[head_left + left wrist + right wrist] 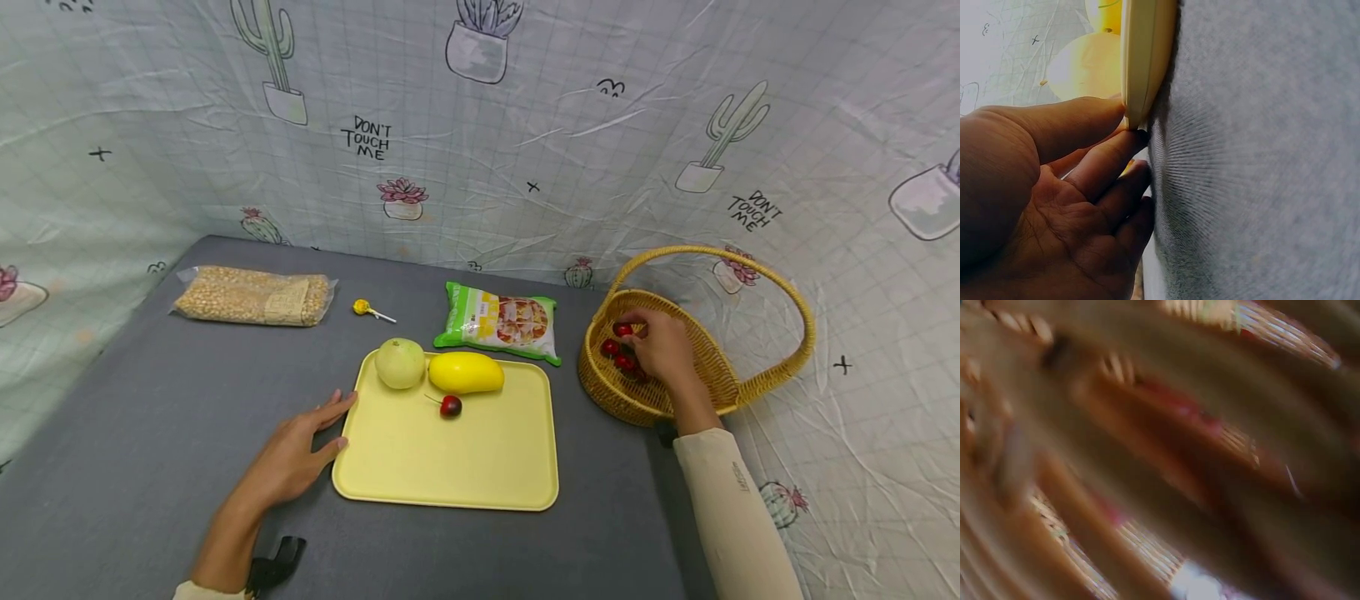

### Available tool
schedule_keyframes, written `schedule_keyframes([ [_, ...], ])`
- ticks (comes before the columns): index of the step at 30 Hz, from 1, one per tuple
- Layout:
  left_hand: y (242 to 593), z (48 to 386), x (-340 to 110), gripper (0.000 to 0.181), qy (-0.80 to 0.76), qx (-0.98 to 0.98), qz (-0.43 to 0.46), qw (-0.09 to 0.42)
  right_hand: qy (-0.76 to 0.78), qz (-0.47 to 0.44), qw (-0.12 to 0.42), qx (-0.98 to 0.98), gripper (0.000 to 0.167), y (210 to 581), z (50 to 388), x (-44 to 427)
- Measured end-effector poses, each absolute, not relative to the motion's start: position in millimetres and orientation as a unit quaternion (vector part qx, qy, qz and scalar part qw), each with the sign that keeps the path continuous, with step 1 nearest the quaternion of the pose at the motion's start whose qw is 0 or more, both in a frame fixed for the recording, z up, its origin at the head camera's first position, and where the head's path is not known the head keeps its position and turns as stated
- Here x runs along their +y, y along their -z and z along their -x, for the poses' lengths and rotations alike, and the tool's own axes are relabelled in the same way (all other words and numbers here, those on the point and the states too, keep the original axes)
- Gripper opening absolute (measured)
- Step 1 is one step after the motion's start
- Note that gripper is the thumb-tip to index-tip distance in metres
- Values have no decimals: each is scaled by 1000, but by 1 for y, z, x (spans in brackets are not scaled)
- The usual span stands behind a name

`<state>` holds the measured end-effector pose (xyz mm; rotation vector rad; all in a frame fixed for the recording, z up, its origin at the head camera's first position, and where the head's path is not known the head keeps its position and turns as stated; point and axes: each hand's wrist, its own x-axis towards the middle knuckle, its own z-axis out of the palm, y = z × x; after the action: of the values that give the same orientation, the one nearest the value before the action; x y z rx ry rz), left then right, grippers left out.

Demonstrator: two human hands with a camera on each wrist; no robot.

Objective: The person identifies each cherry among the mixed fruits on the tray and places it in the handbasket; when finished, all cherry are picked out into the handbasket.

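My left hand (pixel 296 454) lies at the left edge of a yellow tray (pixel 450 467), fingers extended. In the left wrist view its thumb and fingertips touch the tray's rim (pixel 1141 62). The tray bears a pale green round fruit (pixel 400 363), a yellow mango (pixel 466 372) and a dark red cherry (pixel 450 407) with a stem. My right hand (pixel 663 346) reaches into a wicker basket (pixel 615 400) and pinches a cherry (pixel 623 329) between thumb and fingers. Several more cherries (pixel 611 347) lie in the basket below it. The right wrist view is blurred by basket weave close up.
Behind the tray lies a green and white food packet (pixel 498 323). A yellow lollipop (pixel 363 307) and a clear bag of pale yellow kernels (pixel 247 296) are farther left on the grey table (pixel 187 417). The basket's tall handle (pixel 701 250) arches above my right hand. A patterned cloth (pixel 480 167) hangs behind.
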<state>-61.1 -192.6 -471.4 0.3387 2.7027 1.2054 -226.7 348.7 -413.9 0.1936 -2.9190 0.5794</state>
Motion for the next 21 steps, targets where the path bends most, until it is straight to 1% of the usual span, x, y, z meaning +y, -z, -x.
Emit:
schedule_keyframes([
  [5,471,61,-193,67,-402,905,-114,78,-189,-62,46,-979,28,415,232,350],
  [8,471,61,-193,67,-402,905,-114,78,-185,-59,38,-980,28,418,234,352],
  [21,470,61,-193,68,-398,907,-109,84,-185,-76,57,-978,27,436,241,356],
])
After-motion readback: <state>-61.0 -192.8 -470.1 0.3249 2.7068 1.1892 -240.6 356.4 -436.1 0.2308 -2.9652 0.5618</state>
